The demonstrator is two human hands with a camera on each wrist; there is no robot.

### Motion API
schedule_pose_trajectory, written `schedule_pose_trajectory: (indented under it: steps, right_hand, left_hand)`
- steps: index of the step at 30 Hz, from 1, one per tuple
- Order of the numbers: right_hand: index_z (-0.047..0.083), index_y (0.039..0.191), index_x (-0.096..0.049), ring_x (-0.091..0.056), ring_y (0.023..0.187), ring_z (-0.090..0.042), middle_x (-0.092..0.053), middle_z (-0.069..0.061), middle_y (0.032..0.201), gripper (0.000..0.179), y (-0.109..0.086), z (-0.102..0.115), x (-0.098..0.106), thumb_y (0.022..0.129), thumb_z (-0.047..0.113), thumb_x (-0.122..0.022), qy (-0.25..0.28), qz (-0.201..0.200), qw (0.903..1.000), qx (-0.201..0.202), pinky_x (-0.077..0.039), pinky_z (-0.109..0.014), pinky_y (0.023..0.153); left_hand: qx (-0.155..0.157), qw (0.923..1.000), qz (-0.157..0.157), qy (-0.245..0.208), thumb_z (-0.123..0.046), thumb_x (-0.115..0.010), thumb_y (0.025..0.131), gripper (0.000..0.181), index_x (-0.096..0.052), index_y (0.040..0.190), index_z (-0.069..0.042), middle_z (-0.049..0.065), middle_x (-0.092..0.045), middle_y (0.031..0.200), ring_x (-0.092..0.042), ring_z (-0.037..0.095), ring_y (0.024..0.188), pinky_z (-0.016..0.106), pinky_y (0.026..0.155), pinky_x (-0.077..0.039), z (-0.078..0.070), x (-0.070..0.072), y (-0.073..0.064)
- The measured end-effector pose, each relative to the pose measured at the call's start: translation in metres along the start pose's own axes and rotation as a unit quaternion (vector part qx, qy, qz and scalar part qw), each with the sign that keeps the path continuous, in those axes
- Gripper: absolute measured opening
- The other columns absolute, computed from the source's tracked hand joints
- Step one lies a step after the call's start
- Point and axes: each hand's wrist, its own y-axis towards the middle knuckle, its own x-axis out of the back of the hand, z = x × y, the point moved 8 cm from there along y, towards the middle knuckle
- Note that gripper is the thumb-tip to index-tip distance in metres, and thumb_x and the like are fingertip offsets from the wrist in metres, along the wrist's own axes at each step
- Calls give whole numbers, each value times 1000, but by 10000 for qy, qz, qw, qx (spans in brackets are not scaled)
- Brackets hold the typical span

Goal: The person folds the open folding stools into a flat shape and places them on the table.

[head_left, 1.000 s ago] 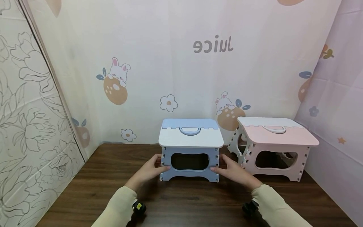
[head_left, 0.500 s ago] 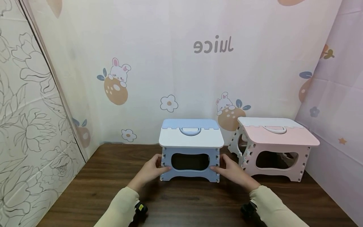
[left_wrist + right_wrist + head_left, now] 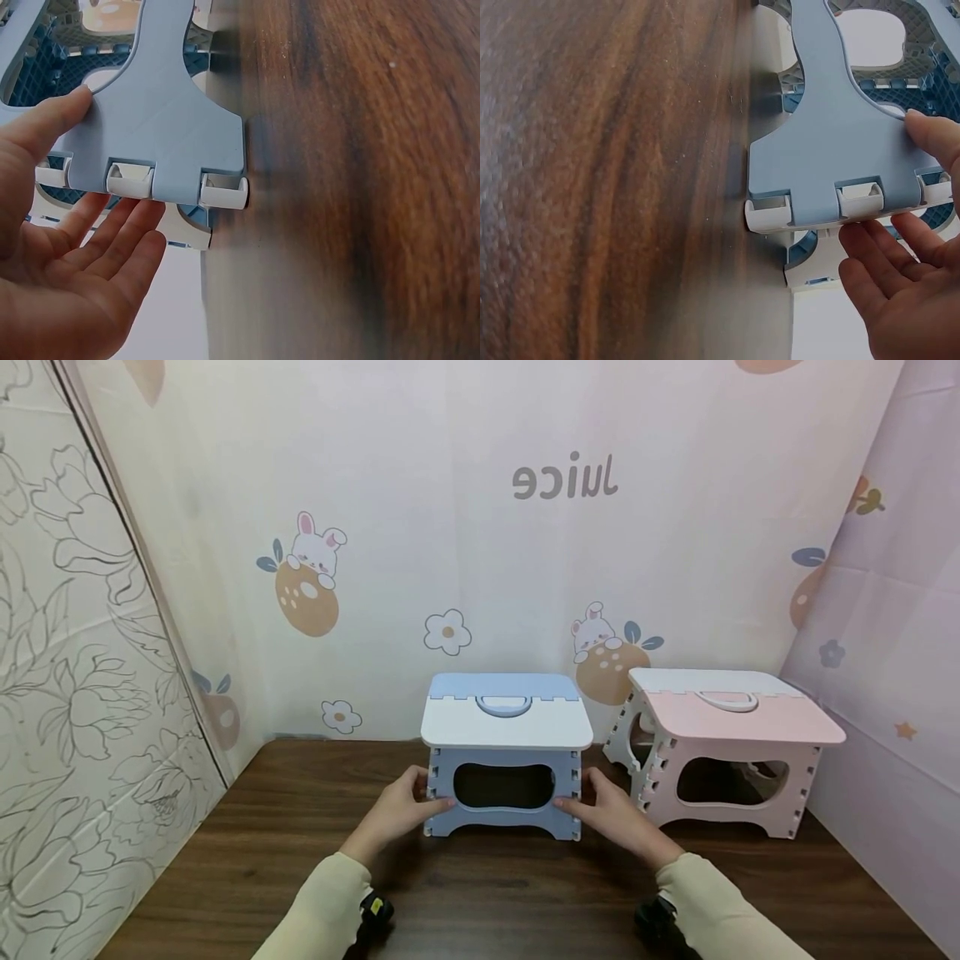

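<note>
A blue and white folding step stool (image 3: 507, 735) stands unfolded on the wooden table, its oval front opening facing me. My left hand (image 3: 401, 806) grips its left front edge, thumb on the blue front panel and fingers at the side. On the opposite edge my right hand (image 3: 607, 810) holds it the same way. In the left wrist view the left thumb presses the blue panel (image 3: 161, 112) near the opening, with the fingers against the hinged edge below. The right wrist view shows the right thumb on the panel (image 3: 832, 142) and the fingers under the white hinge tabs.
A pink and white folding stool (image 3: 738, 714) stands unfolded to the right, turned at an angle, close beside my right hand. The dark wood table (image 3: 480, 893) reaches back to a printed curtain (image 3: 480, 543). Further curtains hang along the left and right sides.
Both hands keep their hold on the blue stool, and the stool stays in place. The forearms have drawn very slightly inward.
</note>
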Motion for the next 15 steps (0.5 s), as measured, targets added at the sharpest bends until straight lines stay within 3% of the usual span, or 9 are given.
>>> schedule_pose_trajectory:
  steps: [15]
  right_hand:
    - [-1, 123, -49, -60, 88, -18, -60, -9, 104, 54, 1, -2, -1, 91, 35, -75, -11, -117, 9999, 13, -51, -33, 71]
  left_hand:
    - [-108, 9997, -13, 238, -37, -81, 85, 50, -60, 116, -4, 4, -66, 103, -63, 17, 92, 38, 79, -55, -2, 0, 0]
